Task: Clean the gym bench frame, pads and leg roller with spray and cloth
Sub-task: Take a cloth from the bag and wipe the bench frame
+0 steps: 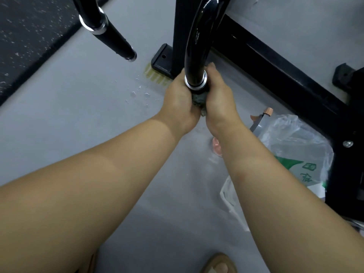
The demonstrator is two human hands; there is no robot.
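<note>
Here, cloth (199,101): being gripped round the lower end of the black curved bar (197,36), under its chrome ring (195,84).
Left hand (181,95): being closed on the cloth.
Right hand (218,93): being closed on it likewise.
Plastic bag (295,138): being borne by the floor (78,115), near its right edge.

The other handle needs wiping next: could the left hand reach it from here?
Probably yes: nothing stands between the left hand and the other handle. It grips the cloth round the near handle, with the right hand, so it must let go first.
</note>
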